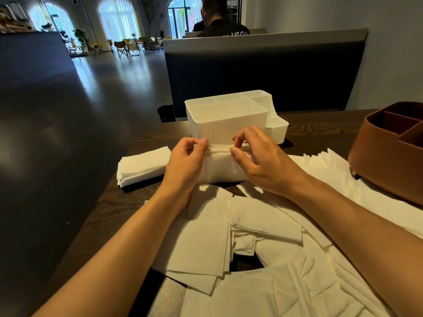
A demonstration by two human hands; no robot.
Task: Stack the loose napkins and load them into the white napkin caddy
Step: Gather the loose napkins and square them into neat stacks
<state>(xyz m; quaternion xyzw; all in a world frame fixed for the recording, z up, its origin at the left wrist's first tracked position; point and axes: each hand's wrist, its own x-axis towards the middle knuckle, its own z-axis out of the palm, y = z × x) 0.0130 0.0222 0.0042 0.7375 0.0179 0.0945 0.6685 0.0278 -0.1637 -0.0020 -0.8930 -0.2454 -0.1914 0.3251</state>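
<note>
A small stack of white napkins lies on the dark wooden table just in front of the white napkin caddy. My left hand grips its left end, thumb and fingers pinching the top edge. My right hand pinches the right end of the same stack. The caddy's large front compartment looks empty. A second neat stack of napkins lies to the left. Many loose napkins are spread over the near part of the table.
A brown divided caddy stands at the right edge of the table. The table's left edge drops to a dark floor. Behind the table is a dark partition with a person seated beyond it.
</note>
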